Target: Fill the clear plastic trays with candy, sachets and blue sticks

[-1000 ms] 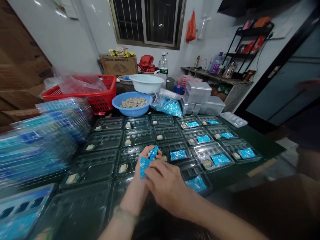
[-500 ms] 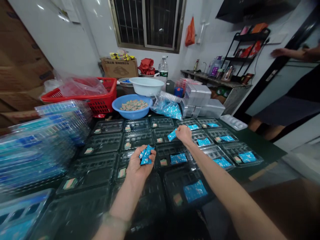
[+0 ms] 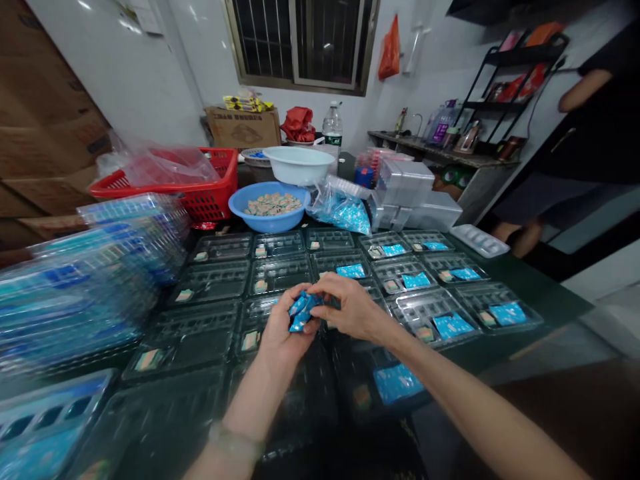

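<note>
One left hand (image 3: 285, 333) and one right hand (image 3: 350, 307) — two in all — meet above a table (image 3: 555, 300) of plastic trays (image 3: 220, 283), five in the back row and five in the next. Eight blue packets (image 3: 416, 281) can be counted lying in trays; the bunch of packets (image 3: 303, 312) in the left hand overlaps too closely to number. Beyond the rows: one blue basin (image 3: 270, 223), one pale basin (image 3: 299, 169), one red basket (image 3: 211, 205) and one green-labelled bottle (image 3: 333, 125). One white tray (image 3: 479, 241) lies at right, one orange bag (image 3: 390, 50) hangs on the wall — and one co-worker (image 3: 595, 140) stands nearby.
</note>
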The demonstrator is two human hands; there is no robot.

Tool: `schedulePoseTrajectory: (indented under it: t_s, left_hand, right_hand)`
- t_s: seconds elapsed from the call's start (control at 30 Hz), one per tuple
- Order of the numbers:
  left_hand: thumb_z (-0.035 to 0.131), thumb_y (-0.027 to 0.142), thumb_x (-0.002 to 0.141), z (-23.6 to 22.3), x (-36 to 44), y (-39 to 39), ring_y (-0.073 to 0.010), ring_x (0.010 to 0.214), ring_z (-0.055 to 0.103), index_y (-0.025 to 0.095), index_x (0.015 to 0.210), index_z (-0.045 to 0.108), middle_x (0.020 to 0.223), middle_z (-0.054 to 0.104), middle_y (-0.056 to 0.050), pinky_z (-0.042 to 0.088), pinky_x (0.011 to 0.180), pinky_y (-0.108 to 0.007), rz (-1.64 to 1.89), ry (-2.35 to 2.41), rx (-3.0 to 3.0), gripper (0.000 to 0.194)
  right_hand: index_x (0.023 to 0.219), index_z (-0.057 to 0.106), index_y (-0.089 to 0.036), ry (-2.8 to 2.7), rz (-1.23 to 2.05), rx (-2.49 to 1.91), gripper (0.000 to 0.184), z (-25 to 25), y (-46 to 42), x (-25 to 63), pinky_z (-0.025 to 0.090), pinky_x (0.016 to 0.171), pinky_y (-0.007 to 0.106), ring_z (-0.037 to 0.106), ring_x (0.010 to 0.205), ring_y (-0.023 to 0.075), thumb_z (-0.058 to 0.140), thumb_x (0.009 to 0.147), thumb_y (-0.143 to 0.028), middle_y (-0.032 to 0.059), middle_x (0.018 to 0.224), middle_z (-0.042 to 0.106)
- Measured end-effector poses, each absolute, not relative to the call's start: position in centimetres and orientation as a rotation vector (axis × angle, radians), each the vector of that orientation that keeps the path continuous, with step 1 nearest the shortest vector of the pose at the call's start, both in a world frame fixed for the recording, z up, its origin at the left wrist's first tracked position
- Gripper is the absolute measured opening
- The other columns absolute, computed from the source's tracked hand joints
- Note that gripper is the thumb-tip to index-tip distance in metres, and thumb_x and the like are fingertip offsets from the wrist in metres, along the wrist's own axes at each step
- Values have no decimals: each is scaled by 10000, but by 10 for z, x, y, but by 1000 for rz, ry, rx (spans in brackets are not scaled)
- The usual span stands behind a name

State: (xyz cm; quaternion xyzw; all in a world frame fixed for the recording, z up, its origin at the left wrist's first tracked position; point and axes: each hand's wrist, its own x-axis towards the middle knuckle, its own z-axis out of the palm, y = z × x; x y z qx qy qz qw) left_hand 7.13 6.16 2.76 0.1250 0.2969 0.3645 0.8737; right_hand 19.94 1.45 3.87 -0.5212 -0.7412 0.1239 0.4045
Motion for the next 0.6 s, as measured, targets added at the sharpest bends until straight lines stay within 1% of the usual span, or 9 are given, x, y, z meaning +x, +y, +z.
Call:
schedulePoseTrajectory:
  t_s: [0.07, 0.1, 0.13, 0.23, 0.27, 0.33, 0.43, 0.5, 0.6]
  left_hand:
    - [525, 162, 720, 27, 74, 61, -76, 336, 434, 140, 683, 525, 518, 525, 12, 273, 249, -146, 750, 637, 275, 44]
    - [521, 159, 720, 26, 74, 61, -84, 345, 450, 138, 682, 525, 513, 526, 9, 282, 251, -147, 741, 646, 281, 43]
    - [516, 154, 719, 25, 74, 62, -96, 363, 473, 135, 686, 525, 513, 532, 0, 292, 255, -150, 728, 658, 284, 39]
    - [502, 140, 718, 23, 69, 63, -126, 424, 517, 122, 708, 521, 548, 553, -40, 297, 264, -146, 683, 695, 278, 28]
    - [505, 133, 716, 23, 66, 64, -122, 435, 517, 120, 711, 516, 569, 559, -49, 289, 267, -138, 675, 702, 274, 18]
    - [517, 116, 715, 23, 61, 64, -101, 443, 500, 116, 708, 506, 611, 564, -59, 271, 273, -123, 670, 699, 270, 13]
    - [526, 103, 723, 25, 54, 64, -79, 447, 465, 110, 719, 511, 664, 568, -69, 254, 274, -121, 690, 669, 281, 17]
    - [524, 122, 737, 27, 50, 62, -73, 446, 446, 113, 751, 529, 706, 578, -79, 251, 274, -126, 720, 643, 303, 17]
    - [529, 196, 763, 30, 47, 61, -75, 455, 448, 122, 803, 555, 775, 599, -104, 267, 289, -130, 763, 611, 354, 88]
  right_hand:
    - [767, 598, -187, -1811, 305, -1317, 65, 38, 10, 194, 392, 707, 259, 511, 760, 133, 630, 712, -174, -9, 772, 551]
    - [716, 580, -177, -1768, 314, -1316, 38, 37, 8, 193, 390, 709, 261, 509, 751, 132, 616, 724, -172, -10, 752, 550]
    - [699, 561, -172, -1733, 343, -1309, 54, 37, 8, 193, 391, 700, 257, 509, 736, 127, 591, 744, -171, -11, 741, 550]
    - [761, 521, -171, -1661, 453, -1283, 56, 38, 11, 203, 391, 613, 219, 501, 658, 105, 489, 806, -177, -20, 710, 541]
    - [783, 512, -170, -1629, 449, -1300, 56, 39, 17, 211, 382, 578, 207, 493, 626, 100, 469, 815, -188, -23, 698, 535]
    - [774, 507, -167, -1521, 329, -1449, 73, 39, 35, 235, 365, 538, 196, 475, 579, 95, 470, 805, -221, -29, 660, 521]
    - [755, 530, -149, -1283, 103, -1786, 94, 32, 77, 281, 356, 529, 206, 474, 561, 107, 479, 772, -226, -15, 629, 529]
    - [754, 550, -134, -1208, 63, -1882, 107, 24, 108, 307, 359, 542, 219, 489, 583, 125, 474, 756, -208, 8, 637, 548]
    - [744, 586, -128, -1154, 67, -1991, 135, 12, 148, 326, 368, 564, 238, 516, 618, 149, 487, 738, -220, 38, 675, 585]
